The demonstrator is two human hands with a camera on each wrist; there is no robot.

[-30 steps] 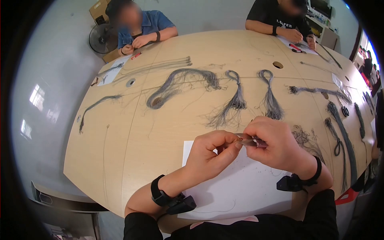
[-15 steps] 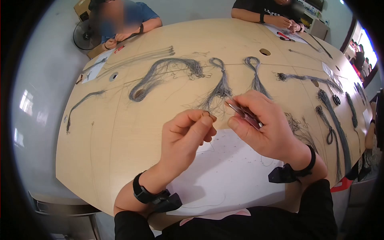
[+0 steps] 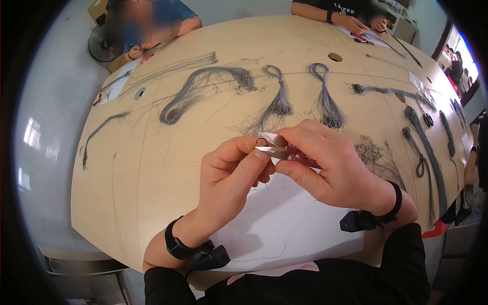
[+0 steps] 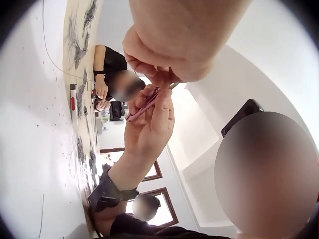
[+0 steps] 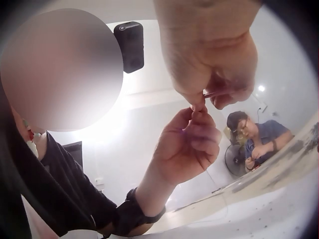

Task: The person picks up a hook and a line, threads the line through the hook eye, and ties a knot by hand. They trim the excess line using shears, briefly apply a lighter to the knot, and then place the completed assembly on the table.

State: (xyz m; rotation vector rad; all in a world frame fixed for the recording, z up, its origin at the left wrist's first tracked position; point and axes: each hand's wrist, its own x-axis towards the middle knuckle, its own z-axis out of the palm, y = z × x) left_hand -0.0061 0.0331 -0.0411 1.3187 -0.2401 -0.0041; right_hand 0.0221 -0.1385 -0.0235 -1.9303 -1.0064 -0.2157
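Note:
In the head view my left hand (image 3: pixel 226 175) pinches a small curved hook (image 3: pixel 261 142) between thumb and forefinger. Fine line hangs below those fingers. My right hand (image 3: pixel 330 165) grips a pair of small snips (image 3: pixel 274 149) with pinkish handles. Their two blades stand apart, close to the hook and the left fingertips. Both hands are raised over a white paper sheet (image 3: pixel 300 218) on the table. From the left wrist, the pinkish handle (image 4: pixel 144 108) shows across the right palm. Seen from the right wrist, the fingertips of both hands meet.
Several bundles of grey line with small hooks lie on the table, including a looped bundle (image 3: pixel 325 96) beyond my hands and a tangle (image 3: pixel 376 155) to the right. Black scissors (image 3: pixel 428 120) lie farther right. Two people sit across the table. Dark specks dot the paper.
The snips were at the left fingertips, then apart from them with the hook showing. Now the right hand has come back left, and the parted blades are at the hook.

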